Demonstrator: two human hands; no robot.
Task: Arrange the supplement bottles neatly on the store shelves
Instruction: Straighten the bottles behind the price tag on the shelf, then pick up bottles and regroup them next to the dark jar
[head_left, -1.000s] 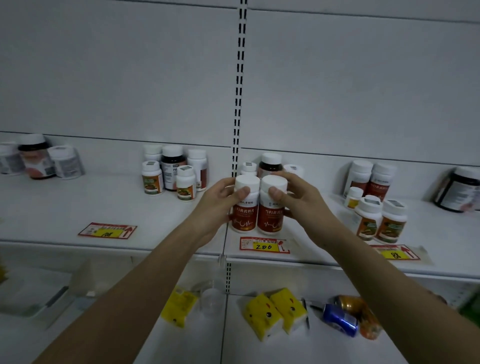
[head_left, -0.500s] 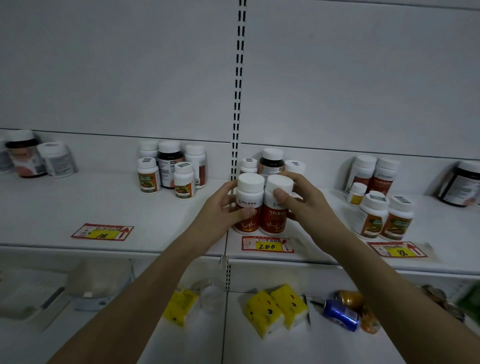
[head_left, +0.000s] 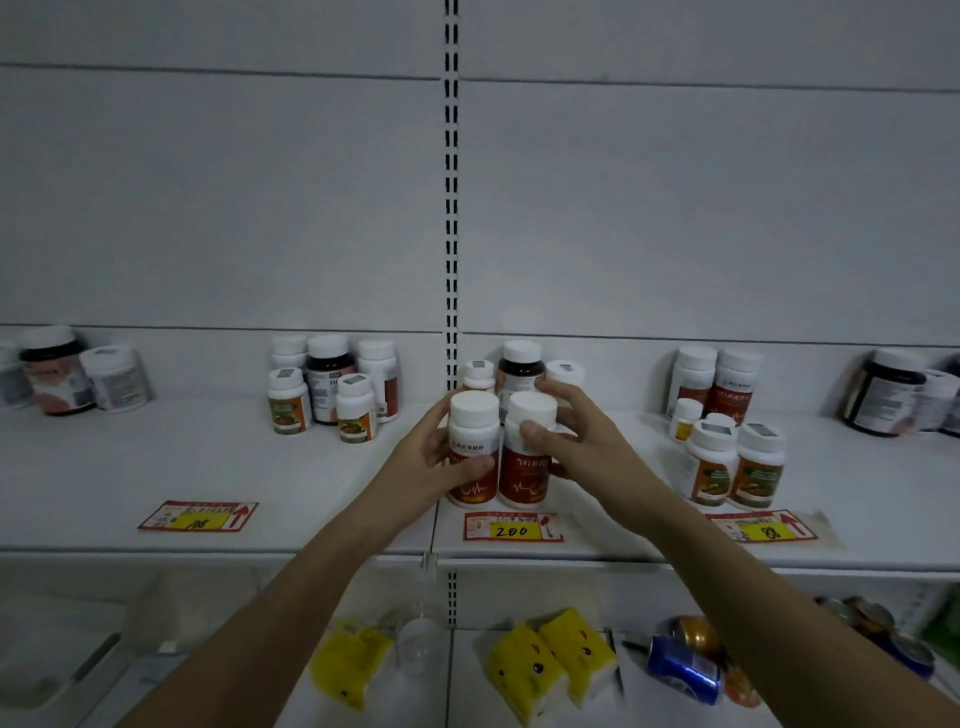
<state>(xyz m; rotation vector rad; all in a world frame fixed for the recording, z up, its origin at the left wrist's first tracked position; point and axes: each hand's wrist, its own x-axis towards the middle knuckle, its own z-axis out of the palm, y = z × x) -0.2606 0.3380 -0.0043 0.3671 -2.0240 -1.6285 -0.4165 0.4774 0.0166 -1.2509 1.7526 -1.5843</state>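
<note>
Right now, from the head view, we have both hands up at the white shelf (head_left: 218, 467), each with its grip on 1 of 2 white-capped, red-labelled bottles standing side by side and touching. Our left hand (head_left: 436, 457) curls around the left bottle (head_left: 472, 447), thumb across the front of its label and fingers behind it. Our right hand (head_left: 582, 441) wraps the right bottle (head_left: 527, 457), thumb pressed on its white upper part and fingers round the far side. Both bottles are upright, their bases at the shelf near its front edge; whether they rest on it we cannot tell.

Just below the 2 grips, a red and yellow price tag (head_left: 511, 526) reading 200 lies flat on the shelf. Right behind the grips stand 3 more bottles, a dark one (head_left: 521, 366) in the middle. Well off to the left of our left hand is a cluster of 5 bottles (head_left: 332, 387), and to the right of our right hand a pair of orange-labelled bottles (head_left: 732, 465) stands close together. On the lower shelf beneath our forearms lie yellow packs (head_left: 550, 662) and a blue can (head_left: 683, 670).
</note>
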